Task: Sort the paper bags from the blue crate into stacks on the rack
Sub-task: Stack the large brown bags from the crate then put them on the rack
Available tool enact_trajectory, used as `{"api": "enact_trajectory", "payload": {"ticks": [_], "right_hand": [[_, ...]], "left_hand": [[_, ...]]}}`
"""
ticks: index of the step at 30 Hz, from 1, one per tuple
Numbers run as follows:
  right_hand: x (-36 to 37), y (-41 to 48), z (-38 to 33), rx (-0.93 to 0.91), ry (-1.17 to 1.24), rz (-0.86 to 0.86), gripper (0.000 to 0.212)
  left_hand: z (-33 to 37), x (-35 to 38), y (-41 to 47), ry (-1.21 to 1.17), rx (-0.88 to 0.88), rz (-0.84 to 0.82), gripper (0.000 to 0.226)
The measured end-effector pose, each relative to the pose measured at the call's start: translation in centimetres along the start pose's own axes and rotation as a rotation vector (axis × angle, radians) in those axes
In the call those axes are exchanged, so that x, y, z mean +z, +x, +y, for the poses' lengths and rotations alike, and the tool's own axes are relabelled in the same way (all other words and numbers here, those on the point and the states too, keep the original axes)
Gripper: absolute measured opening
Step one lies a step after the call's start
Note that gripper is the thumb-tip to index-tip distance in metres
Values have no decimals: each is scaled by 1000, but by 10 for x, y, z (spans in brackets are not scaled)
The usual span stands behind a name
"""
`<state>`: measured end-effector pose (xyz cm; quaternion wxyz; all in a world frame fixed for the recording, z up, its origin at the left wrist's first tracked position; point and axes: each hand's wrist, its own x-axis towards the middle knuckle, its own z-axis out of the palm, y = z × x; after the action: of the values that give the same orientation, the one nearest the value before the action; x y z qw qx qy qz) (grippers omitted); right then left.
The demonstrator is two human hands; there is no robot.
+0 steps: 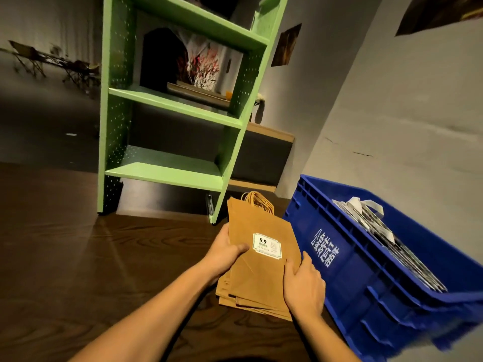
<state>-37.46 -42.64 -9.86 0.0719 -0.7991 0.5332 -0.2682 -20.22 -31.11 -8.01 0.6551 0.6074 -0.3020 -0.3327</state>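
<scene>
A person's left hand (226,250) and right hand (303,286) clamp a bundle of brown paper bags (261,259) from both sides above the floor, beside the blue crate (366,259). Handles point toward the green rack (167,105), long axis running away. Printed bags (386,239) remain crated; lower shelves look bare, so sorting seems early.

Matt kraft-paper bags (261,257), glossy plastic crate (366,270)

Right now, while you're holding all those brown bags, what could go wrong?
1. The brown paper bags are fanned unevenly at the bottom, held only at the edges by the left hand and right hand; some could slip out.
2. Their twisted handles stick out towards the green rack and might snag on a shelf edge.
</scene>
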Motion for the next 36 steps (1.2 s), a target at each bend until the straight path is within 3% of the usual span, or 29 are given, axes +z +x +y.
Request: {"api": "enact_trajectory", "payload": {"ticks": [6, 8, 14, 20, 22, 24, 25, 27, 29, 31, 36], "right_hand": [[-19, -11, 5, 141, 405, 72, 57], [-21, -13, 10, 208, 489, 91, 52], [-56, -5, 3, 204, 1041, -120, 21], [-87, 1, -26, -89, 1067, -76, 27], [-73, -8, -35, -93, 1027, -73, 49], [-53, -19, -41, -67, 948, -145, 83], [-40, -25, -45, -60, 935, -204, 91], [-20, -33, -51, -51, 940, -332, 92], [-9, -34, -59, -20, 964, -437, 86], [-4, -31, -67, -30, 981, -417, 84], [13, -29, -82, -66, 1047, -344, 84]], "left_hand": [[24, 4, -19, 26, 248, -147, 76], [34, 9, -28, 52, 327, -175, 72], [64, 4, -47, 91, 462, -108, 68], [93, -17, -53, 133, 585, 3, 66], [94, -33, -58, 129, 543, 36, 65], [83, -53, -60, 137, 477, 55, 79], [72, -65, -60, 158, 436, 73, 88], [50, -83, -60, 164, 353, 126, 83], [26, -93, -58, 133, 289, 166, 57], [18, -95, -56, 116, 272, 202, 39], [24, -108, -44, 96, 340, 296, 37]]}}
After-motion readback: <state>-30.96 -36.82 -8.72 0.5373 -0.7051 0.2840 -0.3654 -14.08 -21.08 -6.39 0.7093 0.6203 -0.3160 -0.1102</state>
